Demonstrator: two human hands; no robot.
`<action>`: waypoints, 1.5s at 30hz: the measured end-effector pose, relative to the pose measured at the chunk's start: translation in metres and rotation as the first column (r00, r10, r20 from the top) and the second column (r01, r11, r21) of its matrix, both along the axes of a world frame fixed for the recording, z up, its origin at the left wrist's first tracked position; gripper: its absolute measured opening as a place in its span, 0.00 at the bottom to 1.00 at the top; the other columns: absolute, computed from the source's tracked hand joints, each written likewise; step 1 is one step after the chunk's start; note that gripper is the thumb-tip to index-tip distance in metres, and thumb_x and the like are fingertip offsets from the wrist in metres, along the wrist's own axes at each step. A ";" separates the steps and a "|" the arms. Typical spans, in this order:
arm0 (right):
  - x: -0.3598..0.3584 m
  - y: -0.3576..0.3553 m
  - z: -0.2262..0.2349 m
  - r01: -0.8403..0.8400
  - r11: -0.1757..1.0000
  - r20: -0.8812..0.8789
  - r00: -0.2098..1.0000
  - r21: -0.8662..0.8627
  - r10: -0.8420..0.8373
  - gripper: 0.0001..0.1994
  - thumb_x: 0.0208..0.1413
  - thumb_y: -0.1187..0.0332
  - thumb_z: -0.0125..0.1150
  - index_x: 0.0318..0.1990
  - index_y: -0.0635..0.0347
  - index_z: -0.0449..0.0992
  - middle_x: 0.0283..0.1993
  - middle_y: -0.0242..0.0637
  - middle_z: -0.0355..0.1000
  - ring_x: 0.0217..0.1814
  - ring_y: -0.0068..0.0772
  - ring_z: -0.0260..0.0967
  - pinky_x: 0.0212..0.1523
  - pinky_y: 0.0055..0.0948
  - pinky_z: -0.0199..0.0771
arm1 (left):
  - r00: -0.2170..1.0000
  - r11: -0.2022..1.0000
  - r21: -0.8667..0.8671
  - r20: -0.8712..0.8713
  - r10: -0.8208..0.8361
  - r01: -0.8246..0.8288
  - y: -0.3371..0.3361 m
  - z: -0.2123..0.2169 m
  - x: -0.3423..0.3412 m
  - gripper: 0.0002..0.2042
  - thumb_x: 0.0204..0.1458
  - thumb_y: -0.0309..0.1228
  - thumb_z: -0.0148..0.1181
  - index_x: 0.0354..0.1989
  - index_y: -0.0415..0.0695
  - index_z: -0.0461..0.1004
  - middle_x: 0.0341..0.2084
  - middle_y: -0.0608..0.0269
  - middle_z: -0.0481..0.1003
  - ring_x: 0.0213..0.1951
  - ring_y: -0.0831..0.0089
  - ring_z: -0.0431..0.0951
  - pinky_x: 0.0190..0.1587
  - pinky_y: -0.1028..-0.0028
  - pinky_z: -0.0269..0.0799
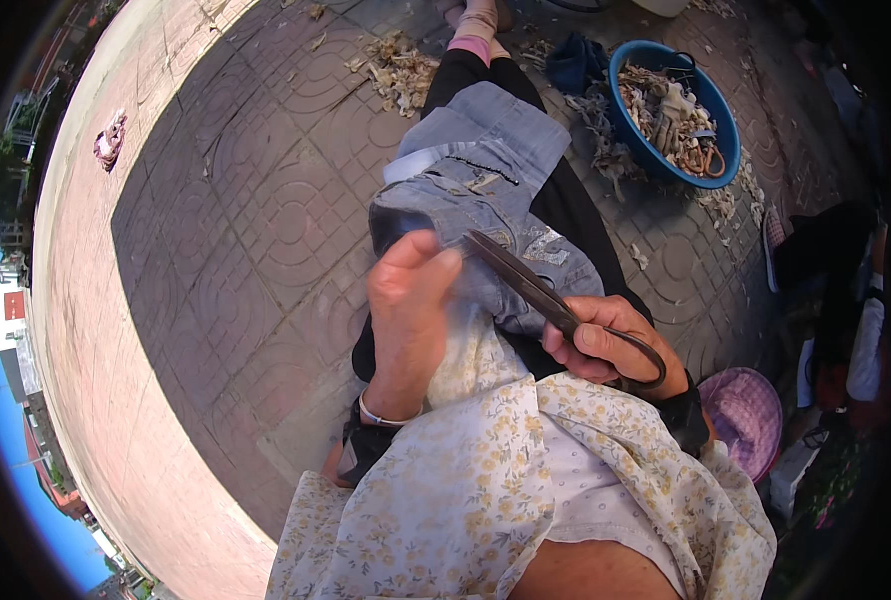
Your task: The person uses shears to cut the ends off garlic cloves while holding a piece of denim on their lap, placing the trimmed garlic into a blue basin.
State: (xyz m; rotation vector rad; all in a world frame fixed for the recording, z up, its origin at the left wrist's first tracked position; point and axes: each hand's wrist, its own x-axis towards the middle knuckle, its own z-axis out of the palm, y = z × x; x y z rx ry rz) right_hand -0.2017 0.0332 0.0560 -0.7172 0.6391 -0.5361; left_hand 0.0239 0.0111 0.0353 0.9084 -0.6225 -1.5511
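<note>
A piece of blue denim garment (481, 175) lies over my lap and along my black-trousered leg. My left hand (406, 300) grips its near edge, fingers curled over the cloth. My right hand (601, 345) is closed through the loops of large dark scissors (536, 290). Their blades point up and to the left, with the tip right beside my left thumb at the denim's edge. Whether the blades are apart I cannot tell.
A blue plastic basin (721, 120) full of fabric scraps stands at the upper right. Loose scraps (401, 70) litter the patterned paving around my leg. A purple woven hat (746, 410) lies at my right. A pinkish rag (111, 140) rests far left on the pavement.
</note>
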 end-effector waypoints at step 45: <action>0.010 -0.023 -0.001 0.380 0.912 0.024 0.924 -0.152 -0.381 0.19 0.61 0.53 0.47 0.38 0.64 0.68 0.27 0.31 0.61 0.16 0.10 0.50 0.11 0.13 0.46 | 0.962 0.981 0.095 -0.231 -0.144 0.170 0.002 0.004 -0.013 0.06 0.50 0.22 0.52 0.37 0.38 0.71 0.35 0.63 0.75 0.38 0.77 0.74 0.47 0.74 0.69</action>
